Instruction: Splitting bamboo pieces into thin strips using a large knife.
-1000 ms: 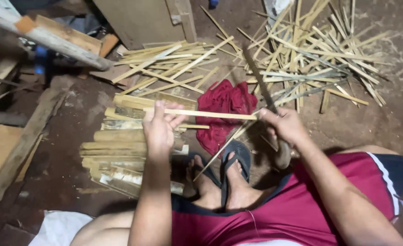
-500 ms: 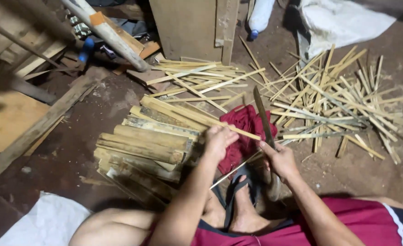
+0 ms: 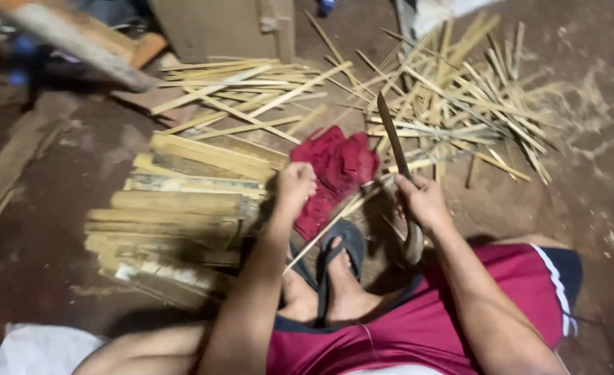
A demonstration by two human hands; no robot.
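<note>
While the right hand (image 3: pixel 421 201) grips a long dark flat blade (image 3: pixel 392 135), a thin pale bamboo sliver (image 3: pixel 334 223) crosses below.
Left hand (image 3: pixel 294 186) is clenched beside a crumpled red cloth (image 3: pixel 338 170) and stacked flat bamboo slats (image 3: pixel 182 205).

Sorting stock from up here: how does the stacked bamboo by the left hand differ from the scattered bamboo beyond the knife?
The stacked slats are broad, flat pieces laid parallel in a tidy pile beside the left hand. The scattered strips are thin, narrow slivers crossing each other at many angles beyond the knife held in the right hand. Both are pale bamboo lying on the dirt floor.
</note>
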